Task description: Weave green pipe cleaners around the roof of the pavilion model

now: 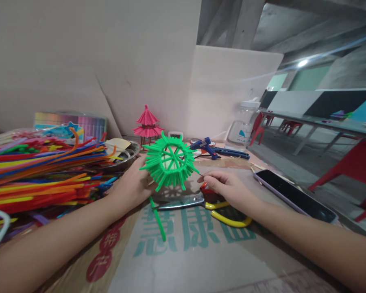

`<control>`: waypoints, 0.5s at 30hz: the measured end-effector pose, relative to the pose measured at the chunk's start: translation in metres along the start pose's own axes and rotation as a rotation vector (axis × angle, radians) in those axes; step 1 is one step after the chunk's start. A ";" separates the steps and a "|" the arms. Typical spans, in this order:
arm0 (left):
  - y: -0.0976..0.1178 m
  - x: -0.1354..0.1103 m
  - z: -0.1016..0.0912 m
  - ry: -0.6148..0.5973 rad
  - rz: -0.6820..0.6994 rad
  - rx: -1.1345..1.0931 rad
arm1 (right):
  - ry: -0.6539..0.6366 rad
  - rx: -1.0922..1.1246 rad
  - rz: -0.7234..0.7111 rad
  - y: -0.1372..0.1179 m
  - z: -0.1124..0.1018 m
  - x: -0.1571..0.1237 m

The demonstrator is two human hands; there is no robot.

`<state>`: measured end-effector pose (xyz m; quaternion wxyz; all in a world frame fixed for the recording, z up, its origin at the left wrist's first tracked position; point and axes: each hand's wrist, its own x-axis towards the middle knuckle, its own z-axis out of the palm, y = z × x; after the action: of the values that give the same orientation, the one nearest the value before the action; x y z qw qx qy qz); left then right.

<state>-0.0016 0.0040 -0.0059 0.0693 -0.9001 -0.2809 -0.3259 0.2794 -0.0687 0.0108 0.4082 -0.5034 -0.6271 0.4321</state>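
A spiky green pipe-cleaner wheel [171, 178] with a spoked round middle is held up by my left hand [134, 185], whose fingers are partly hidden behind it. At the wheel's right side, my right hand [224, 185] pinches the thin, dark end of a green strand between thumb and forefinger. Below the wheel lie scissors with yellow handles [230, 219], their blades pointing left. One loose green pipe cleaner [159, 224] rests by the blade tips. Something red [205, 187] sits partly hidden beneath my right hand.
Bundles of coloured pipe cleaners [42, 162] cover the left side, before a marker set [91, 126] and a metal bowl [129, 156]. Behind stand a pink pagoda model [146, 126], a blue glue gun [205, 146] and a clear bottle [241, 124]. A phone [293, 195] lies at right.
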 end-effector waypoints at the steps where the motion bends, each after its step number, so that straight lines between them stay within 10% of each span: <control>1: 0.000 0.000 0.000 -0.002 -0.005 0.001 | -0.008 0.016 0.005 0.000 0.000 0.000; 15: 0.002 0.000 -0.002 -0.015 -0.026 0.004 | -0.002 0.042 0.032 0.002 -0.001 0.001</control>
<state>-0.0013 0.0019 -0.0038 0.0651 -0.8986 -0.2937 -0.3196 0.2805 -0.0672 0.0087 0.4112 -0.5041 -0.6102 0.4521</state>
